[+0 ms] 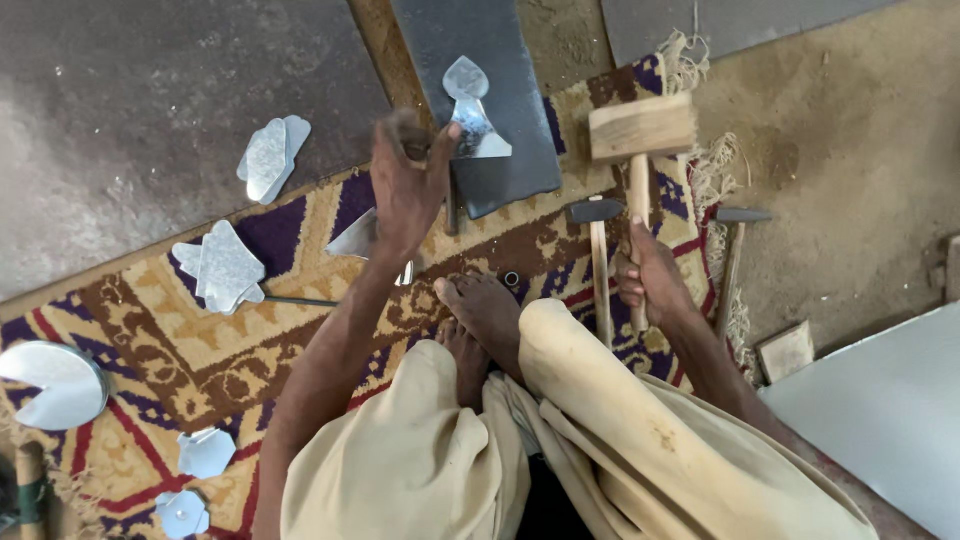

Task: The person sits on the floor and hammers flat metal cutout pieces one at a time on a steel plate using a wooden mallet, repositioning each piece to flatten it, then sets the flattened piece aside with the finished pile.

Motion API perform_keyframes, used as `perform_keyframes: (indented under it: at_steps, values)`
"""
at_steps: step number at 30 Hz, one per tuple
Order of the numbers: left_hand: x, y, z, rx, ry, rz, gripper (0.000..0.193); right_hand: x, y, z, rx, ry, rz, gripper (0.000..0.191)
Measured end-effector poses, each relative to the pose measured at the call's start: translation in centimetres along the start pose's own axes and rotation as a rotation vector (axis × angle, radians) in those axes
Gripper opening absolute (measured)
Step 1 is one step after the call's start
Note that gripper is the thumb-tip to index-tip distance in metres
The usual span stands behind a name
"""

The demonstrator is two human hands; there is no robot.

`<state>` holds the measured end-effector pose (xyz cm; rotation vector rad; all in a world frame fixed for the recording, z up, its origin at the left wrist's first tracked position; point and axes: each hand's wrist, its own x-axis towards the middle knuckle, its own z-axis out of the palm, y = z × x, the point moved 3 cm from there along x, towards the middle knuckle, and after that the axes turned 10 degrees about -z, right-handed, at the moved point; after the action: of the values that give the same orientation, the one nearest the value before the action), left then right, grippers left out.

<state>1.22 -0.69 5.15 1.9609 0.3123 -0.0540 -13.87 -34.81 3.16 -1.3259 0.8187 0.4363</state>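
1. The left hand [408,185] reaches forward over the patterned rug [300,330], its fingers [440,150] pinching the lower edge of a cut sheet-metal piece [472,110] with a rounded top and flared base.
2. That sheet-metal piece lies on a dark flat slab [500,170] at the far edge of the rug, just ahead of the person's bare feet [485,320].
3. The right hand [650,280] has its fingers wrapped tight round the handle of a wooden mallet [640,130], whose block head is raised above the rug, just right of the slab.
4. Two metal hammers lie by the right hand: one [597,240] on the rug just left of the mallet handle, the other [738,250] at the rug's fringe.
5. More cut metal shapes are scattered to the left: a pair [270,155] on the grey floor, a star-like stack [222,268] on the rug, a round disc with a notch [55,385] at the left edge, and two small pieces [200,455] near the bottom.
6. A pale flat sheet [880,410] lies on the floor at the lower right, with a small wooden block [785,350] beside it.
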Motion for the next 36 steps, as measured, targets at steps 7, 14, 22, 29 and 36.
perform_keyframes:
  at_steps: [7, 14, 22, 29, 36]
  values:
    - [0.5, -1.7, -1.1, -0.141, -0.254, -0.17, 0.042, -2.0, -5.8, 5.5, -0.497, -0.03, -0.568, 0.031]
    - [1.0, -3.3, -0.6, -0.119, -0.275, -0.293, 0.049, -4.1, -7.1, 8.3, -0.264, -0.3, -0.753, 0.029]
    - [1.2, -4.2, 0.8, -0.147, -0.195, -0.286, 0.049, -0.3, -6.0, 9.8, -0.724, -0.236, -0.705, 0.03]
    - [1.0, -4.1, 1.1, -0.245, -0.156, -0.238, 0.046, -0.2, -7.0, 9.2, -0.767, -0.298, -0.887, 0.035]
    - [0.8, -4.3, 1.1, -0.214, -0.187, -0.279, 0.051, -0.1, -8.9, 9.8, -0.323, -0.216, -0.98, 0.04]
